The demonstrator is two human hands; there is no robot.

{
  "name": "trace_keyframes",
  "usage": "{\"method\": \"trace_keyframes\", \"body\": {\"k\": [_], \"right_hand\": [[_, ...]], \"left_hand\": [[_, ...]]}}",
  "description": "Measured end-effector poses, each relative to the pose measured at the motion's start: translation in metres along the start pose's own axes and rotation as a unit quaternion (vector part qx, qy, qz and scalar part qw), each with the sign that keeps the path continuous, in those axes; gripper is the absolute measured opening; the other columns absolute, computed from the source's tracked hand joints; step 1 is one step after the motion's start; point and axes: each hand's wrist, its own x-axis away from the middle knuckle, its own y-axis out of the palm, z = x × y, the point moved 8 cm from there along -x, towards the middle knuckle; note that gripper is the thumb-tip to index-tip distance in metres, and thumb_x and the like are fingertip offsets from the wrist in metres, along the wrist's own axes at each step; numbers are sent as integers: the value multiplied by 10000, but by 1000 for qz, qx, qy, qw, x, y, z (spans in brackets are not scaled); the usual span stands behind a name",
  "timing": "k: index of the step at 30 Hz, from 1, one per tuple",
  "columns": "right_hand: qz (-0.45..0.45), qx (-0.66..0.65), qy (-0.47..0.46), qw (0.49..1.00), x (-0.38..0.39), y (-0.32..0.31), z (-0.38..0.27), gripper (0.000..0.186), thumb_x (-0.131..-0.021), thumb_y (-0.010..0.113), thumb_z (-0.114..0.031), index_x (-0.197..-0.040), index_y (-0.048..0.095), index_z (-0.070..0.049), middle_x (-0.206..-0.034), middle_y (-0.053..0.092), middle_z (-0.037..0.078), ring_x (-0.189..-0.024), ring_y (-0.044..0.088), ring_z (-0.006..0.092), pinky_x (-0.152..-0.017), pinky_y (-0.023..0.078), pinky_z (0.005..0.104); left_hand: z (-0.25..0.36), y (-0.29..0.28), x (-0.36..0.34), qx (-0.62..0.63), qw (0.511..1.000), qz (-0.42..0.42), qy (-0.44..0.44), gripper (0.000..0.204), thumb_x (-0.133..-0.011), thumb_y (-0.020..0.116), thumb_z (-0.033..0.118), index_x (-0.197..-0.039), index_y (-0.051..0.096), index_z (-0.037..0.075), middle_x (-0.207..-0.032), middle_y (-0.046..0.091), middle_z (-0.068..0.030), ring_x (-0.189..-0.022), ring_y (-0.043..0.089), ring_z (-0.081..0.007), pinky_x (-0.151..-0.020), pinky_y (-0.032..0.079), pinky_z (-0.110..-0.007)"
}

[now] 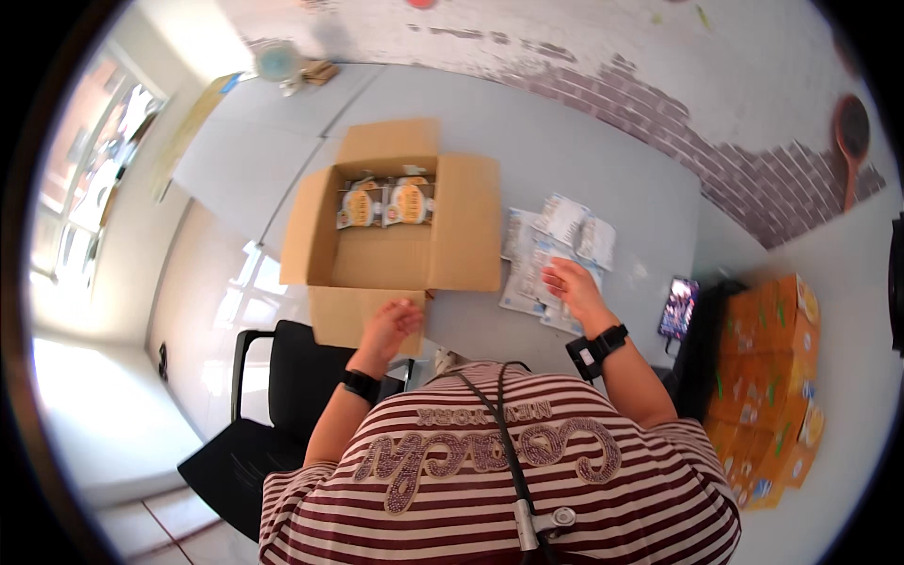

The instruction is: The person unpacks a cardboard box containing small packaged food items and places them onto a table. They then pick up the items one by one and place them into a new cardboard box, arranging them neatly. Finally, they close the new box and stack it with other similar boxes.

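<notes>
An open cardboard box (381, 259) stands on the grey table with its flaps folded out. Inside, along its far side, lie packets with orange-and-white labels (410, 201). My left hand (394, 328) hovers at the box's near flap, fingers loosely curled and nothing seen in them. To the right of the box, a loose pile of white packets (562, 218) lies on the table. Over the pile's near part is my right hand (571, 285), fingers bent and somewhat apart. Whether its fingertips touch a packet, I cannot tell.
A lit phone (678, 307) lies at the table's right edge, near a black object. Stacked orange cartons (767, 377) stand to the right. A black chair (311, 377) is at the near left. At the table's far left is a round, pale-blue item (277, 64).
</notes>
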Motion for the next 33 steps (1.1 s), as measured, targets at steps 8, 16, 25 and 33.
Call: {"method": "trace_keyframes", "body": {"k": [8,16,25,33], "right_hand": [[96,562,-328,753,-76,-52,-56,554,-761,633,-87,-1273,430,-33,-1307,419,191,-1232,374,325,-1036,295,413],[60,771,-245,584,-96,8,-53,632,-802,652,-206,-1355,356,-128,-1428,276,145,-1334,219,327,-1037,234,545],[85,806,-249,530,-102,-4,-46,544,-873,568,-210,-1361,341,-134,-1436,268,133,-1334,225,322,-975,307,578],[72,650,-387,650,-97,-21,-101,405,-946,421,-198,-1335,372,-95,-1267,487,182,-1139,474,373,-948,400,380]], "left_hand": [[-8,14,29,-37,999,16,-36,212,-891,572,238,-1010,529,68,-930,615,-77,-854,605,-179,-784,499,-318],[-6,-5,57,-33,998,60,12,199,-931,512,236,-1048,526,75,-936,609,-53,-866,599,-159,-801,486,-300],[1,3,61,-53,996,74,6,200,-931,511,254,-1036,539,86,-923,613,-38,-859,602,-146,-780,481,-279],[12,11,49,-50,998,33,13,211,-888,580,251,-995,514,81,-873,604,-33,-826,606,-150,-770,501,-291]]}}
